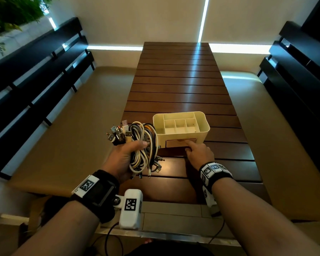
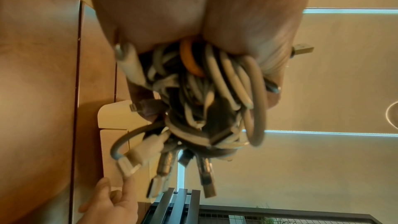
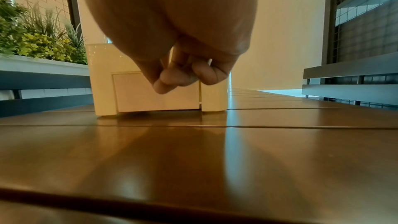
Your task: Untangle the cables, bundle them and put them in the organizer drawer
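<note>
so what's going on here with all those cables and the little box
A person is tidying cables at a brown slatted wooden table. Their left hand grips a thick bundle of white, grey, black and orange cables, held up beside a cream plastic desk organizer whose top compartments look empty. Their right hand reaches for the organizer's front drawer, index finger extended at the drawer face. The drawer looks closed or barely open, so the bundle is not yet stowed.

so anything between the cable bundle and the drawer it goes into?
Yes: the drawer itself, whose front looks shut in the organizer. The right hand reaches to it; the left hand grips the cable bundle beside the organizer.
</note>
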The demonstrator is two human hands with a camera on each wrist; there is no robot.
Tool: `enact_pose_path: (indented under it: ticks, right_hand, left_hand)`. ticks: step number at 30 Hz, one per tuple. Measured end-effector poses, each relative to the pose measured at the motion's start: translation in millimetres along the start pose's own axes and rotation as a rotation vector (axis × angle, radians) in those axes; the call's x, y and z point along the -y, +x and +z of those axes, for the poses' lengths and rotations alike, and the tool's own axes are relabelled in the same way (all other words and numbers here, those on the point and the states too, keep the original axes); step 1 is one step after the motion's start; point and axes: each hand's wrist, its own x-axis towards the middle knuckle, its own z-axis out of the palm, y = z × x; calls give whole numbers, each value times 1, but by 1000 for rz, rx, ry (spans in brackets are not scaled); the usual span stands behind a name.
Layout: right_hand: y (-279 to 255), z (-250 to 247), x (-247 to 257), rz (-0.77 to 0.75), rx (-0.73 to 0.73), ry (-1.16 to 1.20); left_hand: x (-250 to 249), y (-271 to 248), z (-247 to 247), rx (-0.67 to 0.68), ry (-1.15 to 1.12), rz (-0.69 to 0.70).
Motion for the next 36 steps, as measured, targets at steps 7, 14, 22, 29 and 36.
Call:
enact_pose_path:
  ticks: [7, 14, 22, 29, 36]
  right_hand:
    - [5, -1, 8, -5, 74, -9]
    - [20, 10, 11, 135, 162, 423]
    - [8, 0, 0, 107, 166, 587]
    - [-5, -6, -13, 115, 42, 255]
    - [-19, 0, -11, -41, -37, 117]
  left_hand:
    - [-2, 1, 0, -6, 13, -3]
    - [-4, 3, -4, -30, 16, -1]
    - [-4, 6, -11, -39, 26, -13]
    - [-2, 7, -8, -6, 20, -37]
    - [-1, 3, -5, 26, 14, -43]
